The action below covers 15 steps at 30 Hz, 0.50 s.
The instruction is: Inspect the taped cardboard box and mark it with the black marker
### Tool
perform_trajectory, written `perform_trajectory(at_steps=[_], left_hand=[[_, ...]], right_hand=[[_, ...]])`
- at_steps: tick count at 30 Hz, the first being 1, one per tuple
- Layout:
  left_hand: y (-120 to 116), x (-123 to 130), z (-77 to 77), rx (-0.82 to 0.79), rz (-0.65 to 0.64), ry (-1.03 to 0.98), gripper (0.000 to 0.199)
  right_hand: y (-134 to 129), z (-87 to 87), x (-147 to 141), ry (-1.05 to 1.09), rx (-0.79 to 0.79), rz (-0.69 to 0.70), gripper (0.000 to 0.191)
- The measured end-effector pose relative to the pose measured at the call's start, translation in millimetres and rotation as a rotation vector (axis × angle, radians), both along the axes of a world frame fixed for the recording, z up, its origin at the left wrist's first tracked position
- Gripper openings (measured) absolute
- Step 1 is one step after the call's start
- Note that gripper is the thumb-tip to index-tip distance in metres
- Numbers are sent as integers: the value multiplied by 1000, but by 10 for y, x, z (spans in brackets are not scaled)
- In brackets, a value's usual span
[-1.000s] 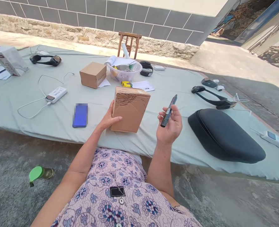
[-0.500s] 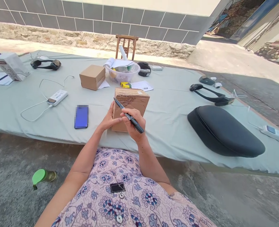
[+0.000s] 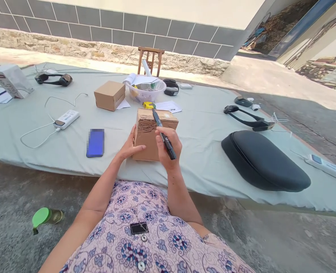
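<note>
A cardboard box [image 3: 146,138] stands on the cloth-covered table in front of me, its top edge marked with many dark lines or creases. My left hand [image 3: 129,146] holds the box at its left side, the thumb lying across the near face. In my right hand [image 3: 169,148] is a black marker [image 3: 165,138], gripped between thumb and fingers. The marker slants up to the left, its tip end over the upper part of the box. Whether the tip touches the cardboard I cannot tell.
Left of the box lies a phone [image 3: 95,143], with a white power bank [image 3: 67,119] farther out. Beyond stand a smaller box [image 3: 109,95] and a plastic bowl [image 3: 145,94], near a yellow tape measure [image 3: 149,105]. A black case [image 3: 266,161] and a headset [image 3: 249,119] are right.
My right hand has moved slightly right, and the marker now points more steeply away, its tip end farther right along the box. My left hand still holds the box. The view has shifted slightly.
</note>
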<state>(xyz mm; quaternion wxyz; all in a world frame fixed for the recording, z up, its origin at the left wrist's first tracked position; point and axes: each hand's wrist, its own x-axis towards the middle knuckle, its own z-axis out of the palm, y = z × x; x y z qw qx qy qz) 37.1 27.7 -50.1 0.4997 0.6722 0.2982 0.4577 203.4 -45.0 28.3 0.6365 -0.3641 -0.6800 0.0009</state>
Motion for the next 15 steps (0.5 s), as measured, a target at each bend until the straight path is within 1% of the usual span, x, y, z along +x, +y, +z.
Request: perform_trajectory(at_steps=[2, 3, 5, 7, 9, 10, 11, 12, 13, 15], left_hand=[[-5, 4, -15, 31, 8, 22, 119], [-4, 7, -35, 34, 8, 25, 118], [6, 12, -97, 9, 4, 23, 116], [24, 20, -171, -31, 26, 26, 110], [44, 28, -236, -47, 85, 28, 98], [53, 31, -260, -43, 118, 30, 91], [61, 33, -278, -35, 145, 37, 83], [66, 35, -290, -29, 164, 50, 77], [70, 37, -297, -24, 177, 69, 71], [69, 43, -303, -14, 200, 114, 64]], right_hand=[[2, -6, -60, -92, -5, 136, 16], [1, -25, -69, -85, 20, 165, 14], [-11, -70, -30, 33, 99, 154, 11], [-28, -98, 79, 238, 197, 75, 13], [-37, -102, 235, 430, 276, -78, 16], [-32, -104, 322, 484, 275, -176, 17], [-17, -115, 411, 502, 239, -275, 19], [9, -139, 498, 480, 160, -363, 22], [46, -181, 582, 427, 43, -419, 26], [147, -315, 728, 289, -189, -444, 39]])
